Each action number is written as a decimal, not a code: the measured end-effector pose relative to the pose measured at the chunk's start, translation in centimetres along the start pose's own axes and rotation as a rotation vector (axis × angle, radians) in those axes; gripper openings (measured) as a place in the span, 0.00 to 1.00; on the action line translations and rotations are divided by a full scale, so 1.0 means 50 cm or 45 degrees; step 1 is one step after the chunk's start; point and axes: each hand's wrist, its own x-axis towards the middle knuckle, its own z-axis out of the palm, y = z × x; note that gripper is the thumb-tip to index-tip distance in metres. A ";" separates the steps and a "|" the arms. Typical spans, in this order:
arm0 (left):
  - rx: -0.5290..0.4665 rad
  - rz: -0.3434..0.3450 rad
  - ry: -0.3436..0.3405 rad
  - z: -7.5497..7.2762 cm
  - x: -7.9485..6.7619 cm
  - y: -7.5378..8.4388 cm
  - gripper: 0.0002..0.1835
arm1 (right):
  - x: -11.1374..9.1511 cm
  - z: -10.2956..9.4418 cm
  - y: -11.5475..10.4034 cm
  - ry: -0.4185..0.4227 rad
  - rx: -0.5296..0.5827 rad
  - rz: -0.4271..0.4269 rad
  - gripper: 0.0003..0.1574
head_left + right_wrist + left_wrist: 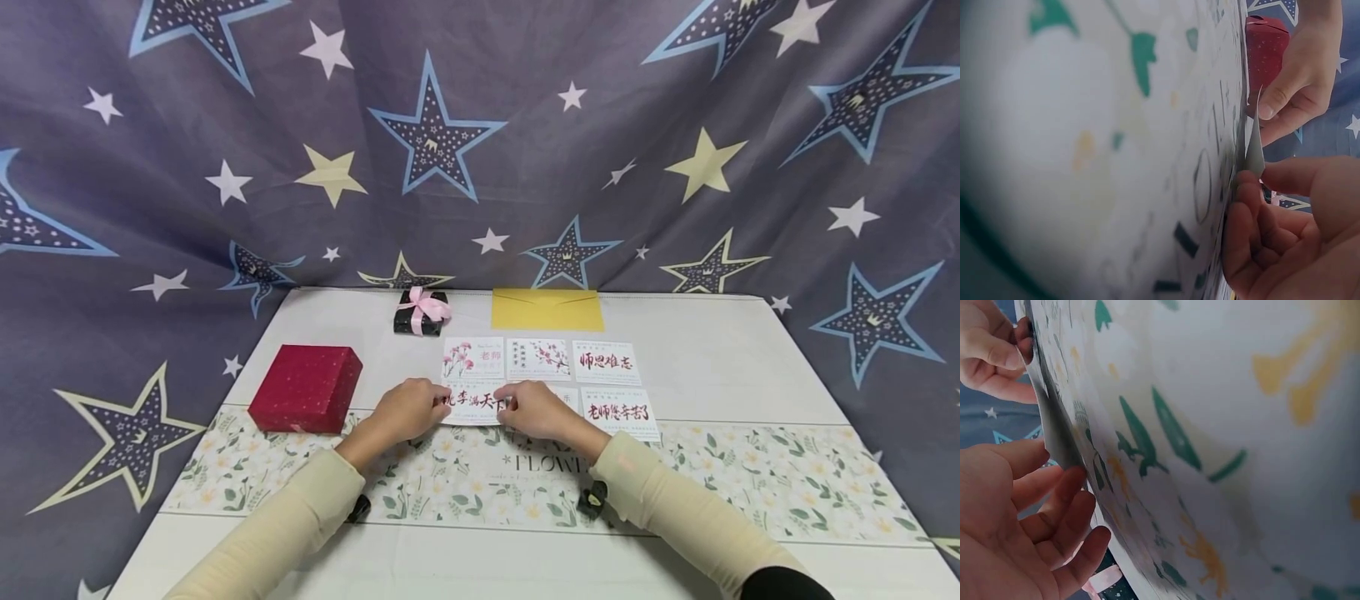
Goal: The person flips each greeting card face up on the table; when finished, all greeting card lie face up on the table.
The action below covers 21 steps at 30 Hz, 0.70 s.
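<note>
Card with black lettering, front row of the card grid, lifted slightly off the table. Left edge pinched by left hand, fingers curled; right edge pinched likewise by right hand.

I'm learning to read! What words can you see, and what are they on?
"师恩难忘": back-right card.
"老师您辛苦了": front-right card.
"桃李满天下": card pinched by left hand and right hand.
"老师": flower card; its smaller print is unreadable.
"FLOW…": floral runner, rest hidden.
Middle card: too small.
</note>
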 end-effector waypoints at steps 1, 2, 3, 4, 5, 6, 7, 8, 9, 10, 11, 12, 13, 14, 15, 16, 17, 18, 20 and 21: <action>0.003 -0.001 -0.003 0.000 0.000 0.001 0.19 | 0.000 0.001 0.000 -0.002 -0.008 -0.002 0.25; 0.004 -0.003 -0.007 -0.001 0.000 0.002 0.19 | 0.001 0.002 0.002 -0.002 -0.018 -0.005 0.25; 0.006 -0.005 -0.012 -0.001 0.000 0.003 0.19 | 0.002 0.002 0.002 0.000 -0.027 -0.008 0.25; 0.010 -0.009 -0.018 -0.002 0.001 0.004 0.19 | 0.003 0.003 0.003 0.003 -0.033 -0.009 0.25; 0.015 -0.014 -0.025 -0.003 0.001 0.006 0.19 | 0.004 0.004 0.004 0.005 -0.039 -0.011 0.24; 0.020 -0.018 -0.034 -0.004 0.001 0.007 0.19 | 0.004 0.004 0.004 0.007 -0.040 -0.014 0.24; 0.025 -0.022 -0.042 -0.004 0.001 0.008 0.20 | 0.005 0.004 0.004 0.007 -0.038 -0.011 0.24; 0.033 -0.022 -0.050 -0.004 0.001 0.009 0.20 | 0.005 0.004 0.005 0.007 -0.037 -0.014 0.24; 0.039 -0.022 -0.056 -0.004 0.000 0.010 0.21 | 0.004 0.004 0.005 0.004 -0.037 -0.017 0.24; 0.047 -0.023 -0.064 -0.003 0.000 0.010 0.21 | 0.004 0.005 0.005 0.001 -0.036 -0.022 0.24; 0.054 -0.020 -0.066 -0.002 0.000 0.010 0.22 | 0.003 0.005 0.004 0.000 -0.034 -0.030 0.25; 0.062 -0.018 -0.069 0.000 -0.001 0.009 0.22 | 0.003 0.005 0.004 -0.005 -0.031 -0.035 0.25; 0.070 -0.015 -0.070 0.001 -0.002 0.008 0.22 | 0.002 0.005 0.004 -0.012 -0.026 -0.038 0.25; 0.076 -0.014 -0.071 0.002 -0.004 0.007 0.22 | 0.002 0.005 0.004 -0.019 -0.020 -0.043 0.25; 0.078 -0.017 -0.071 0.002 -0.005 0.007 0.22 | 0.002 0.005 0.004 -0.025 -0.016 -0.045 0.25; 0.082 -0.017 -0.072 0.002 -0.006 0.007 0.22 | 0.001 0.005 0.003 -0.030 -0.012 -0.046 0.25; 0.083 -0.016 -0.070 0.001 -0.008 0.007 0.22 | 0.001 0.005 0.003 -0.035 -0.009 -0.047 0.25; 0.082 -0.018 -0.074 0.001 -0.009 0.007 0.21 | 0.001 0.005 0.003 -0.042 -0.009 -0.044 0.25; 0.077 -0.022 -0.078 0.000 -0.011 0.007 0.21 | 0.001 0.005 0.003 -0.047 -0.015 -0.045 0.25; 0.075 -0.023 -0.081 -0.001 -0.012 0.007 0.21 | 0.001 0.005 0.003 -0.050 -0.023 -0.046 0.25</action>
